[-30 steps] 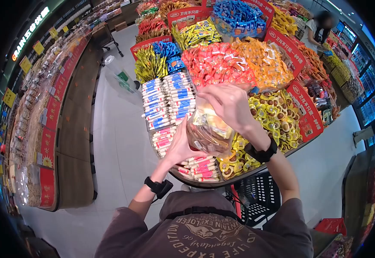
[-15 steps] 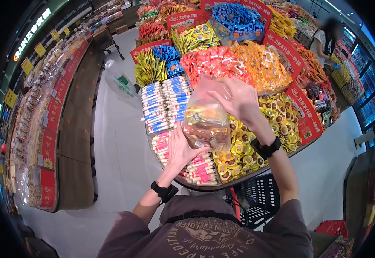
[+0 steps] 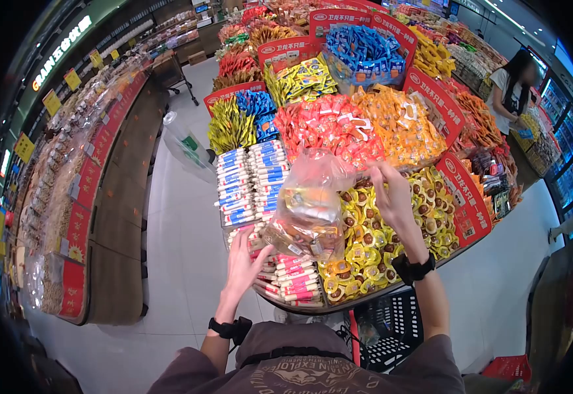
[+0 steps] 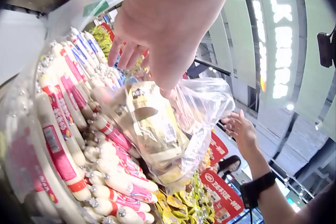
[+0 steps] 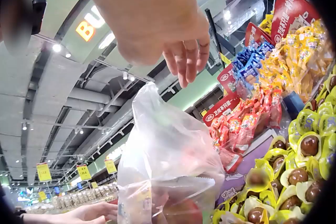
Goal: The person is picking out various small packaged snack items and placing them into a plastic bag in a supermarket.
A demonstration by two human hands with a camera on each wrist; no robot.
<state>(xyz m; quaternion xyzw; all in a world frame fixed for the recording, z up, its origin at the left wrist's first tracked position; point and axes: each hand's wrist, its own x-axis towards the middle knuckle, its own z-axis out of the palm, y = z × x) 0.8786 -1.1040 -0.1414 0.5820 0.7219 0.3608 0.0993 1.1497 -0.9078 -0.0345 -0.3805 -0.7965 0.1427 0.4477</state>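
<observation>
Standing at the rounded end of a snack display (image 3: 329,310), a person works both hands over its front. Surface: compartments heaped nearly to the rim. Pink-labelled white sticks (image 3: 296,279) at the near left, blue-labelled sticks (image 3: 270,171) behind, yellow packs with brown rounds (image 3: 372,246) at near right, red packets (image 3: 326,125) farther in.

Plastic bag (image 3: 309,220), clear, part filled with packets, sits over the border between the sticks and the yellow packs, its top crumpled upward toward the red packets.

Left hand (image 3: 240,266): fingers loose and spread over the pink-labelled sticks, thumb beside the bag's lower side; grasping nothing. Right hand (image 3: 393,200): fingers slack, above the yellow packs, just beside the bag's top edge; grip released. Cannot tell whether a fingertip brushes the plastic.

Edges: dark rim curves close before the person's body. Black basket (image 3: 391,331) just below it, on the right. Red sign cards (image 3: 467,200) stand along the display's right side.

Room: pale floor (image 3: 178,256) runs as a broad aisle on the left, out to a brown shelf unit (image 3: 112,262); more floor at right, toward lit coolers (image 3: 565,125). Another person (image 3: 509,98) stands far right, well apart.
</observation>
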